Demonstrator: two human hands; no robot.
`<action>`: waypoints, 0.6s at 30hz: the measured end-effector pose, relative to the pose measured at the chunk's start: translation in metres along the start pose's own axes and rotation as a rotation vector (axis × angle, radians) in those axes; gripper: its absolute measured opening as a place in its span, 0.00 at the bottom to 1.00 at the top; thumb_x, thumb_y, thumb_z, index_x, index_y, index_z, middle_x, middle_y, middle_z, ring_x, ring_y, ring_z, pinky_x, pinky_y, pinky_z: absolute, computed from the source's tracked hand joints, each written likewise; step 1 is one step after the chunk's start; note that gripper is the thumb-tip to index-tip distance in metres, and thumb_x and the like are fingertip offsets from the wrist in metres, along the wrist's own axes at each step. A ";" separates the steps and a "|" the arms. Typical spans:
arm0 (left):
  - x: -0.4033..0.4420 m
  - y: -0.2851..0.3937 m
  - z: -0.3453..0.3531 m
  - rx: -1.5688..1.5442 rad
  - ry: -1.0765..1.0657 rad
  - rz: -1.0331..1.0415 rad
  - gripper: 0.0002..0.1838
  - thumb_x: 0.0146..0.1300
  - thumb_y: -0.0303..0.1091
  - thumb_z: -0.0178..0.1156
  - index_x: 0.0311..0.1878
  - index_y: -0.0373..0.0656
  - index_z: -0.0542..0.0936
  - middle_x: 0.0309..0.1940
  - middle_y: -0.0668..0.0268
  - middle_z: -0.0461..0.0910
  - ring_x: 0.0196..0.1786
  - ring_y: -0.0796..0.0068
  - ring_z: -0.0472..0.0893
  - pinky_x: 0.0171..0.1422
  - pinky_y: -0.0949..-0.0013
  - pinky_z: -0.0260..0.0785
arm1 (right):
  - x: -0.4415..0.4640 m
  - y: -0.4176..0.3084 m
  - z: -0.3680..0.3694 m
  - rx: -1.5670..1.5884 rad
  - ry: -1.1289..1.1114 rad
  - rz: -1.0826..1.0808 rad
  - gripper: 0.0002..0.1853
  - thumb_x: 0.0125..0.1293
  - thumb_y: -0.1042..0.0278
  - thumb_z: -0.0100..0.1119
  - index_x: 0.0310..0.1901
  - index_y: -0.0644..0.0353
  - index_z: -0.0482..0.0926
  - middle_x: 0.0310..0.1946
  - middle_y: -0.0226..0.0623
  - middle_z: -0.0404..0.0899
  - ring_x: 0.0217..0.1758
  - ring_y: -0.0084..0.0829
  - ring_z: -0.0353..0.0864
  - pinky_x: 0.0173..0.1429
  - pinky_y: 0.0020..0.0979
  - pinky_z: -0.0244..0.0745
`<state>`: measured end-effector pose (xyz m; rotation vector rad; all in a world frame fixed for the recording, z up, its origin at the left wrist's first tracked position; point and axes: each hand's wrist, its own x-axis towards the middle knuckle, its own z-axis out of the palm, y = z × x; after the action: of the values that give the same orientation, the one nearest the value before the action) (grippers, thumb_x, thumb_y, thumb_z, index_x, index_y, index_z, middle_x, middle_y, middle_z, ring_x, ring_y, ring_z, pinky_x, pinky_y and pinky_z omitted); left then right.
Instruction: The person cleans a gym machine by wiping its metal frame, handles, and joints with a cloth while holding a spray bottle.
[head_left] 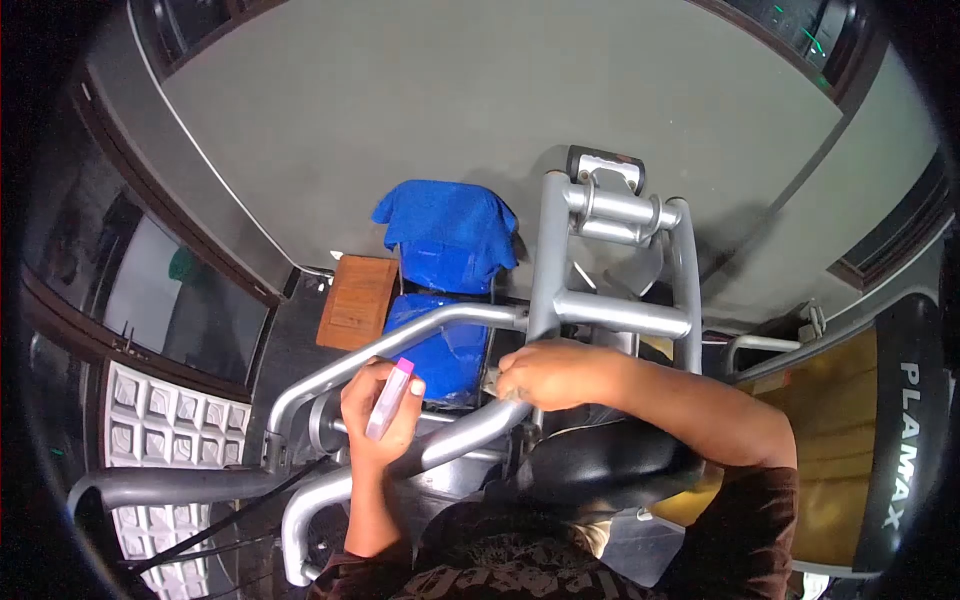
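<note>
Left hand [398, 436] grips pink-ended container [390, 398], long axis slanted, pink end pointing forward. Right hand [555, 375] well apart, fingers curled beside silver frame [546, 260]; can't tell if it's holding anything. Blue chair [455, 362] beyond, between hands.

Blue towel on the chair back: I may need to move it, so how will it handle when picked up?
The blue towel is probably floppy, draping over the chair back. Its matte surface suggests it likely won't be slippery.

head | from the wearer's head | facing forward and down | silver frame [625, 315] near | grey wall [500, 90] beyond
</note>
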<state>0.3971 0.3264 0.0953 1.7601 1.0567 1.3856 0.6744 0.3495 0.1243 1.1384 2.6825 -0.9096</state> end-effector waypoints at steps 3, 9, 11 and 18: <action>-0.002 0.007 -0.004 -0.005 -0.015 0.000 0.08 0.60 0.23 0.69 0.38 0.36 0.78 0.28 0.63 0.80 0.28 0.77 0.77 0.34 0.73 0.67 | -0.001 0.004 -0.003 -0.087 0.153 0.017 0.12 0.63 0.73 0.57 0.44 0.49 0.87 0.42 0.40 0.85 0.52 0.47 0.86 0.54 0.48 0.82; -0.007 0.001 -0.016 0.017 -0.014 0.054 0.08 0.63 0.25 0.68 0.40 0.35 0.78 0.28 0.63 0.79 0.26 0.78 0.77 0.32 0.72 0.68 | 0.004 0.033 -0.035 -0.496 0.316 0.363 0.12 0.64 0.74 0.54 0.45 0.58 0.86 0.46 0.42 0.86 0.49 0.46 0.88 0.50 0.47 0.85; -0.008 -0.001 -0.017 0.009 -0.006 0.055 0.08 0.62 0.25 0.68 0.40 0.35 0.78 0.28 0.63 0.79 0.26 0.77 0.77 0.31 0.72 0.68 | 0.012 0.029 -0.029 -0.405 0.169 0.350 0.14 0.61 0.76 0.55 0.47 0.56 0.84 0.49 0.40 0.85 0.51 0.47 0.87 0.51 0.48 0.84; -0.008 -0.002 -0.019 -0.022 -0.015 0.012 0.08 0.61 0.24 0.69 0.38 0.36 0.79 0.28 0.62 0.80 0.27 0.76 0.77 0.32 0.73 0.67 | 0.023 -0.008 0.000 -0.079 -0.130 0.057 0.13 0.59 0.72 0.61 0.46 0.52 0.86 0.46 0.38 0.84 0.55 0.46 0.84 0.57 0.47 0.80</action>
<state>0.3777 0.3206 0.0939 1.7614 1.0211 1.3840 0.6525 0.3603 0.1213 1.0942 2.5449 -0.8306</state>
